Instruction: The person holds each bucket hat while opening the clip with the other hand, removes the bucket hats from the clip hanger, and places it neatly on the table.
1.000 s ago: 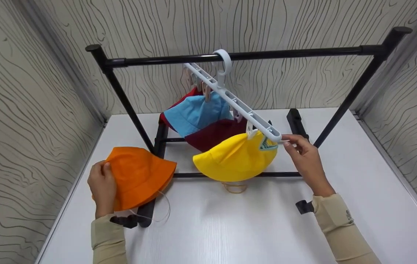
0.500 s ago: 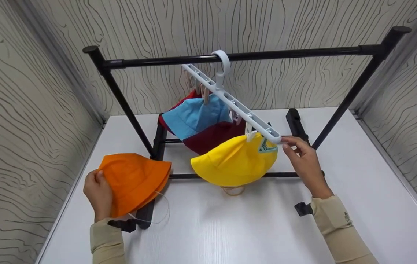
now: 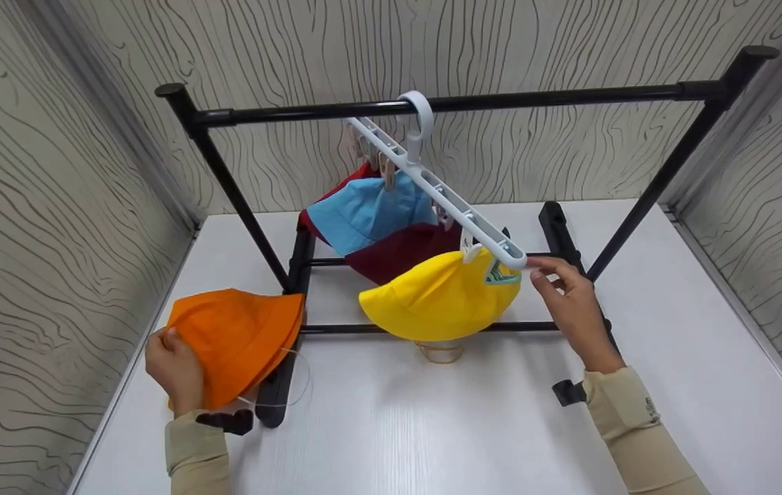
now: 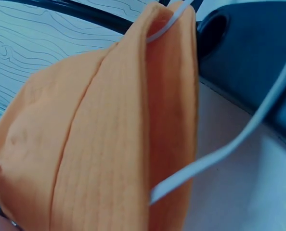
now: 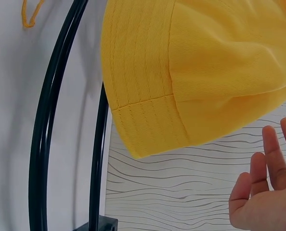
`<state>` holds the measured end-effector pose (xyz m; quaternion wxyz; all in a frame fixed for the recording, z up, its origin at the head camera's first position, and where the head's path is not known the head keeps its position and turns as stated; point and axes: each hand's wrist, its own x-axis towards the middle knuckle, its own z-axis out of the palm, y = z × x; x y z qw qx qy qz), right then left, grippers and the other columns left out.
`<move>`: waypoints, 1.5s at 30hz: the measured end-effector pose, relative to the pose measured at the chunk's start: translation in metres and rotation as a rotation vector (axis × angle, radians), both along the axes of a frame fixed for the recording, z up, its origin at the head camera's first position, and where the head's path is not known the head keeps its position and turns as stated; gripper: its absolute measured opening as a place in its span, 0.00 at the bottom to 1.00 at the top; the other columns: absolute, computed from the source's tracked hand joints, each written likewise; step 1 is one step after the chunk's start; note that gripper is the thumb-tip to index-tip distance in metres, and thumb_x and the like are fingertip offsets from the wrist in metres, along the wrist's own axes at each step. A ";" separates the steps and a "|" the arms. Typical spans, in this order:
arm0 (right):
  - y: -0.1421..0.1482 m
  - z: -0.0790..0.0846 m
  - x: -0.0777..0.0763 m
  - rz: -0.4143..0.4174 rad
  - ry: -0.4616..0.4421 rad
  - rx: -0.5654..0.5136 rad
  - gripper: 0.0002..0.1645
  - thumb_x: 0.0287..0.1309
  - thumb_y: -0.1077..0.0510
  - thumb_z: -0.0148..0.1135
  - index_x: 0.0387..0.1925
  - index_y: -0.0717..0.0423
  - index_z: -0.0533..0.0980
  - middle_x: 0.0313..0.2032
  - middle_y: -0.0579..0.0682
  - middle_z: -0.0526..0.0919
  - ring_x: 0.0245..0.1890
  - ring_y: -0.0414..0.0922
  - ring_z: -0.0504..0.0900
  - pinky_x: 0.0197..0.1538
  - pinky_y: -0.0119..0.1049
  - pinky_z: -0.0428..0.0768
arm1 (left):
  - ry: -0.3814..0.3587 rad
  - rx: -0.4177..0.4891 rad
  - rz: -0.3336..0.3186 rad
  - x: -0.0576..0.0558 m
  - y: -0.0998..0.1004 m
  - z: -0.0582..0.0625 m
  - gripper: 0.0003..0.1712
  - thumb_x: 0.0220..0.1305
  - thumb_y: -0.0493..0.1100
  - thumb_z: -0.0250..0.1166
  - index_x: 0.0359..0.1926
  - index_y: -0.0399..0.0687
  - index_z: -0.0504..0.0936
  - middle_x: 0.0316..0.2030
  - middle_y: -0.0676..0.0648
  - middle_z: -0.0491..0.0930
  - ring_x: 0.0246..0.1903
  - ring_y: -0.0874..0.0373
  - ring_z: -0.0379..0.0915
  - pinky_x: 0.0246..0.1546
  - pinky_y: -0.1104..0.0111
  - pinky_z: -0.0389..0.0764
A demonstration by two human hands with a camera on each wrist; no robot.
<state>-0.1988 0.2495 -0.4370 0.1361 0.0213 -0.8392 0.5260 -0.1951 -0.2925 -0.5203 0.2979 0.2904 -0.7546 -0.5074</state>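
The black garment rack spans the white table in front of me, and over its top bar hooks a pale blue clip hanger, slanting down toward my right side. Four hats hang below the hanger: a yellow bucket hat nearest me, then a maroon one, a light-blue one and a red one at the back.

The orange bucket hat is off the hanger, at the rack's left side, its brim turned toward the rack's left foot; I cannot tell whether it touches the table.

My left hand pinches that hat by the crown, with the thumb on the near side. My right hand is loosely spread, holding nothing: the forefinger reaches out to touch the near end of the hanger, and the other fingers lie relaxed beside the yellow hat.

A white clip grips the yellow hat's upper edge. A thin white cord loops from inside the orange brim.

Compared with a second ago, my left hand and the orange hat sit farther left and a little nearer me; my right forefinger is at the same hanger end.
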 end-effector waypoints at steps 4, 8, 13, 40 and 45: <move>0.000 -0.001 0.000 -0.007 -0.004 0.009 0.22 0.67 0.45 0.54 0.55 0.53 0.77 0.54 0.45 0.78 0.48 0.34 0.69 0.50 0.26 0.66 | 0.001 0.018 0.029 0.000 -0.001 0.000 0.24 0.76 0.45 0.42 0.55 0.26 0.69 0.51 0.31 0.71 0.51 0.41 0.66 0.58 0.53 0.67; 0.000 0.000 0.001 -0.011 -0.010 0.008 0.20 0.68 0.48 0.54 0.55 0.53 0.77 0.55 0.48 0.78 0.48 0.33 0.69 0.50 0.25 0.66 | 0.007 0.036 0.050 -0.001 -0.002 -0.001 0.24 0.76 0.45 0.41 0.55 0.25 0.68 0.52 0.30 0.70 0.53 0.40 0.65 0.59 0.52 0.65; 0.000 0.001 0.002 -0.018 -0.027 0.011 0.20 0.68 0.50 0.54 0.56 0.54 0.76 0.55 0.50 0.78 0.48 0.33 0.68 0.50 0.24 0.66 | 0.005 0.037 0.070 -0.001 -0.003 -0.004 0.23 0.76 0.43 0.40 0.53 0.24 0.67 0.51 0.29 0.69 0.52 0.40 0.65 0.58 0.52 0.65; 0.001 -0.001 0.003 0.004 -0.055 0.020 0.21 0.68 0.50 0.54 0.57 0.54 0.76 0.57 0.51 0.77 0.48 0.31 0.68 0.49 0.23 0.66 | -0.128 0.035 0.100 0.009 -0.017 -0.027 0.23 0.76 0.44 0.39 0.54 0.26 0.66 0.54 0.29 0.63 0.55 0.37 0.56 0.58 0.50 0.61; 0.002 -0.002 0.003 0.008 -0.059 0.014 0.20 0.68 0.51 0.54 0.57 0.55 0.75 0.57 0.51 0.77 0.49 0.31 0.69 0.49 0.23 0.66 | -0.140 0.041 0.097 0.013 -0.018 -0.033 0.24 0.76 0.45 0.39 0.55 0.25 0.66 0.54 0.28 0.62 0.56 0.36 0.56 0.57 0.49 0.60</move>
